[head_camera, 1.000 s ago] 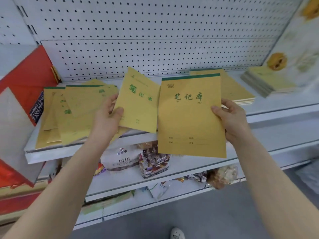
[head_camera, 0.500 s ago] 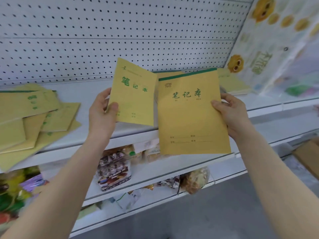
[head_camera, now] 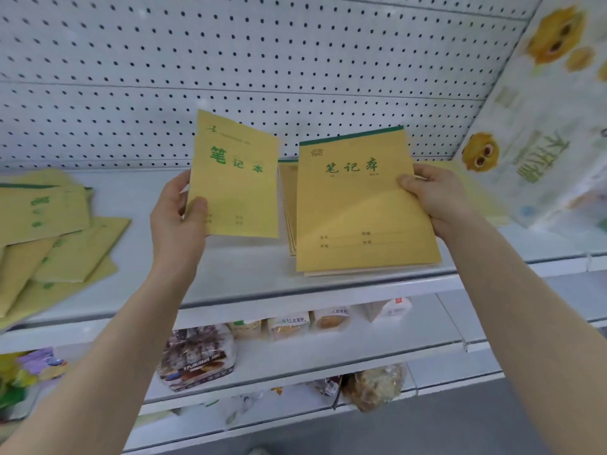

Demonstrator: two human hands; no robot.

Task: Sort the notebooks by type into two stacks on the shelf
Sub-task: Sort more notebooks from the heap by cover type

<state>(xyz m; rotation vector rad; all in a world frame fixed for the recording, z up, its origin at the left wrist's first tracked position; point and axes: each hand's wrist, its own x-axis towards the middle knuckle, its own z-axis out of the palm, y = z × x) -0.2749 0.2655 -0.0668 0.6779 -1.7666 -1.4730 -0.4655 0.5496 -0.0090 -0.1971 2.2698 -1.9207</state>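
- A smaller notebook (head_camera: 235, 178), yellow with large green characters, is held upright above the shelf (head_camera: 249, 274) by the left hand (head_camera: 177, 221); the thumb is pressed on the cover near its lower left edge and the fingers are wrapped behind it.
- A larger notebook (head_camera: 361, 205), yellow with a dark green strip along its top edge, is gripped at its right edge by the right hand (head_camera: 433, 198), thumb on the cover and fingers behind.
- The lower edge of the larger notebook is seen at or just above a stack of matching notebooks (head_camera: 368, 272) on the shelf toward the right; whether it touches the stack cannot be told.
- More yellow covers (head_camera: 289, 205) are visible in the gap between the two held notebooks, standing or lying behind the larger one.
- A loose, overlapping pile of notebooks (head_camera: 56, 238) is spread on the left end of the same shelf, well apart from the hands.
- A white pegboard panel (head_camera: 262, 60) forms the far wall behind the shelf.
- A printed sheet with yellow cartoon figures (head_camera: 542, 110) is seen at the far right.
- Packaged snacks (head_camera: 197, 359) are laid on the lower shelves beneath.
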